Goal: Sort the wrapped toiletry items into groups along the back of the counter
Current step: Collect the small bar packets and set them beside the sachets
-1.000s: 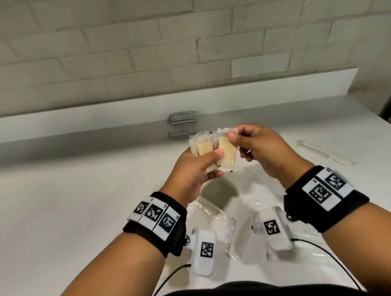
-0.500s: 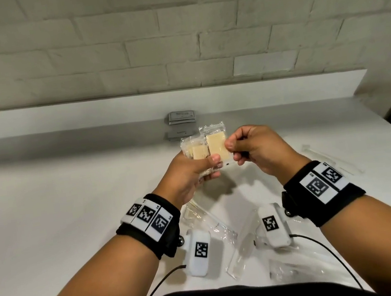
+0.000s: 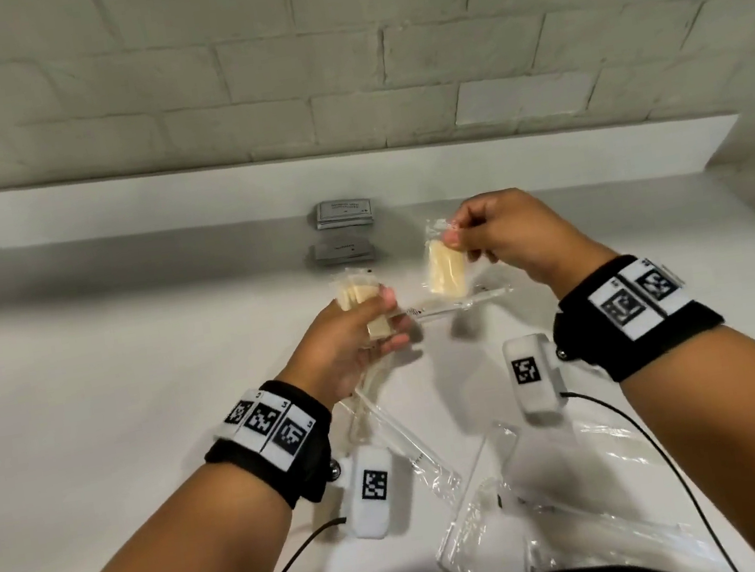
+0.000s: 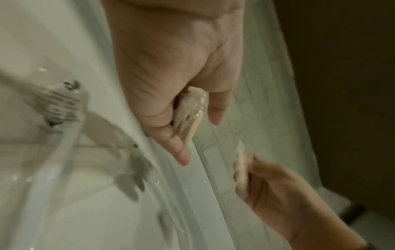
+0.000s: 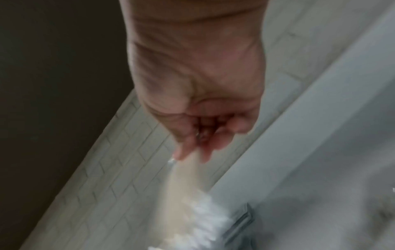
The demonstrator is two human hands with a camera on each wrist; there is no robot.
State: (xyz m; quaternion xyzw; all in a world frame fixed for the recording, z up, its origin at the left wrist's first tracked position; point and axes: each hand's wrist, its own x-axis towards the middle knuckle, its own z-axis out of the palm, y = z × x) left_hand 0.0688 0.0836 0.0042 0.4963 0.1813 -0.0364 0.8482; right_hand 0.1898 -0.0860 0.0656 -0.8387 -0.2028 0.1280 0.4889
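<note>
Sorting of wrapped soaps: one packet lifted clear for placing

Counter [image 3: 85, 378], white, fills the middle and lower frame of the head view, with a raised ledge and a brick wall across the top. Clear wrapped items [image 3: 569, 502] lie loose at lower centre and lower right; one long clear packet [image 3: 457, 305] lies at centre, between the hands. Two grey sachets [image 3: 342, 234], already grouped at upper centre, sit near the ledge, one just behind the other. Left hand [image 3: 350, 348], centre frame, is closed around a small bundle of wrapped soaps [image 3: 360, 295], thumb across their front. Right hand [image 3: 500, 233], just right of centre and higher, pinches one single wrapped soap [image 3: 446, 268] by its upper wrapper edge; the bar hangs below the fingertips, apart from the bundle and clear of the counter. Judged step: soaps are being separated for a group of their own. The next move probably calls for setting this bar down at the back, beside but not touching the sachets, then releasing the pinch. Right wrist view is too blurred to add detail.
</note>
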